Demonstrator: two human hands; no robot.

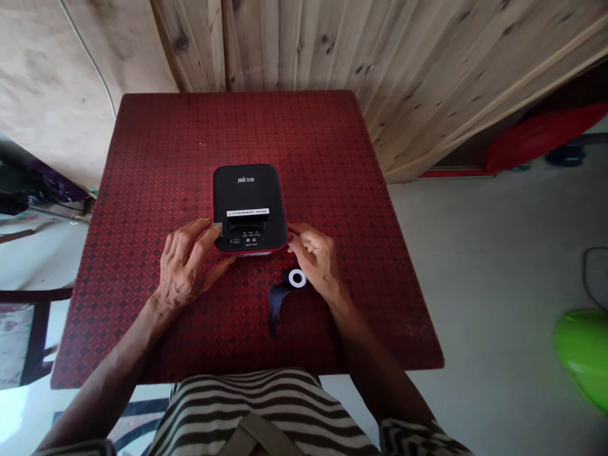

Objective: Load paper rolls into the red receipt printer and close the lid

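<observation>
A small black printer [248,204] with a red base stands in the middle of a table covered by a red patterned cloth [156,171]. My left hand [186,265] rests at its front left corner, fingers loosely spread, fingertips touching the edge near a small grey tab. My right hand [317,258] touches the printer's front right corner with curled fingers. Just in front of the printer, beside my right hand, lies a small roll with a white core [297,278] and a dark strip [276,305] trailing toward me.
A wooden plank wall [332,44] stands behind the table. Grey floor lies to the right, with a green object [586,354] at the right edge and red items [541,136] by the wall. A dark chair frame [33,316] is on the left.
</observation>
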